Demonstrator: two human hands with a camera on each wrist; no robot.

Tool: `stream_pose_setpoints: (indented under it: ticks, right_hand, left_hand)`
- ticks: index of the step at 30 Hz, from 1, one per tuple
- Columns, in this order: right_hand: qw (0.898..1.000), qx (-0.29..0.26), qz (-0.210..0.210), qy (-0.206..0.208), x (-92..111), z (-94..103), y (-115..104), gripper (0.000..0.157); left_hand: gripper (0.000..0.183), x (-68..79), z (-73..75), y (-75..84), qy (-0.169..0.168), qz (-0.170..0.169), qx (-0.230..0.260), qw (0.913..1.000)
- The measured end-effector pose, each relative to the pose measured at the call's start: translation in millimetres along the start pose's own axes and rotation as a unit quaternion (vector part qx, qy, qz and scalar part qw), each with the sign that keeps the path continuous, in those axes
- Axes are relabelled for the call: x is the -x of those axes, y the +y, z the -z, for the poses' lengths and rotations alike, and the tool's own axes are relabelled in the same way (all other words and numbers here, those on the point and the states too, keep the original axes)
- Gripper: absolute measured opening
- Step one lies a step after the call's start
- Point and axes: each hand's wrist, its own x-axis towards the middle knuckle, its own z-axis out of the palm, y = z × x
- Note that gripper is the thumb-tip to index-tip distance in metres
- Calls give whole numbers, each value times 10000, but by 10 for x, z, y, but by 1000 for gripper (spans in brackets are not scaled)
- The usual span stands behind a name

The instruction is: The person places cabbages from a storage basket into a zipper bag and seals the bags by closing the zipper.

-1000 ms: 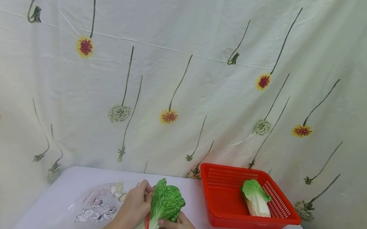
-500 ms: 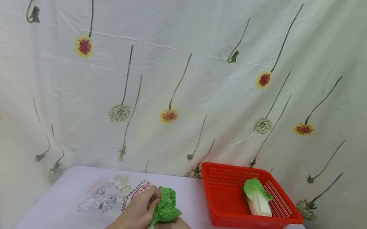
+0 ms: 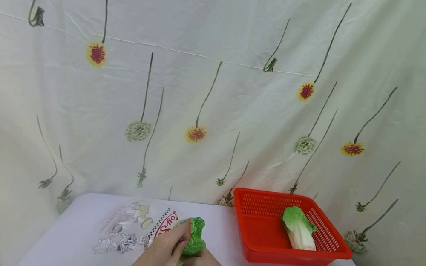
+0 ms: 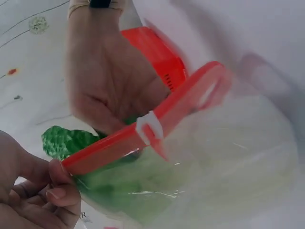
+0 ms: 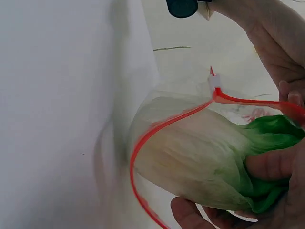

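Observation:
Low in the middle of the head view, a leafy green-topped Chinese cabbage [image 3: 196, 235] is partly inside a clear zip bag [image 4: 228, 157]. The bag has a red zip edge [image 4: 102, 148] and a white slider [image 4: 149, 128]. My left hand [image 3: 169, 248] pinches one end of that red edge between thumb and fingers. Gripping the cabbage around its green leaves is my right hand [image 5: 281, 186], thumb on top and fingers beneath. In the right wrist view the pale base [image 5: 195, 152] lies within the bag's opening, while curly leaves stick out past the red edge.
A red plastic basket [image 3: 281, 259] stands at the right of the white table [image 3: 77, 222], with another Chinese cabbage [image 3: 299, 229] inside. Cartoon figures and red lettering [image 3: 167, 222] show left of the hands. A flowered curtain [image 3: 215, 107] hangs behind the table.
The cabbage has sunk lower and deeper into the bag, so fewer leaves show above it. My left hand has shifted right and down with the bag's edge, while my right hand has moved beneath it.

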Motion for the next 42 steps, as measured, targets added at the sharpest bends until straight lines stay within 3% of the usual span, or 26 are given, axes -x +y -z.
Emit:
stream_pose_setpoints:
  ticks: [4, 5, 6, 9, 11, 12, 14, 17, 19, 21, 26, 32, 35, 39, 42]
  right_hand:
    - [9988, 471, -60, -85, 27, -21, -77, 57]
    - [9978, 649, -67, -82, 37, -26, -94, 57]
    - [9963, 860, -33, -62, 46, -30, -113, 57]
    - [9899, 1411, -159, 9, 84, -25, -178, 54]
    - [9833, 1810, -110, 145, 105, -16, -230, 51]
    - [9809, 1938, -8, 161, 110, -9, -257, 51]
    - [9737, 2247, 304, 198, 115, 1, -303, 57]
    - [9623, 2590, 772, 303, 118, 9, -337, 66]
    - [9603, 2624, 880, 340, 114, 12, -333, 73]
    - [9590, 2667, 862, 420, 107, 12, -320, 74]
    - [9537, 2856, 734, 602, 103, -3, -291, 59]
    - [9585, 2776, 5, 658, 134, -6, -325, 45]
    - [9568, 2817, -105, 718, 146, 6, -332, 36]
    - [9633, 2548, -65, 839, 122, 3, -277, 16]
    - [9725, 2128, -269, 903, 85, -2, -220, 19]
  left_hand:
    - [22, -46, 21, -6, 328, 901, -191, 9952]
    - [22, -50, 18, -12, 329, 981, -218, 9944]
    - [22, -48, 10, -19, 262, 966, -257, 9946]
    - [23, -21, -17, -25, 71, 362, -116, 9993]
    - [25, -10, -17, -13, 153, 104, -16, 9998]
    - [26, -14, -8, -2, 271, 134, 35, 9995]
    - [26, -41, 26, 25, 584, 416, 54, 9974]
    - [23, -98, 88, 63, 936, 1094, -36, 9896]
    - [21, -125, 115, 74, 991, 1453, -33, 9844]
    - [20, -133, 115, 70, 940, 1577, -48, 9830]
    - [22, -79, 50, 42, 682, 1121, -225, 9911]
    - [26, -11, -18, 75, 299, 481, -80, 9984]
    - [26, 2, -51, 105, 242, 10, 38, 9997]
    - [24, 14, -106, 158, 371, -797, -58, 9961]
    - [20, 17, -127, 180, 430, -526, -141, 9976]
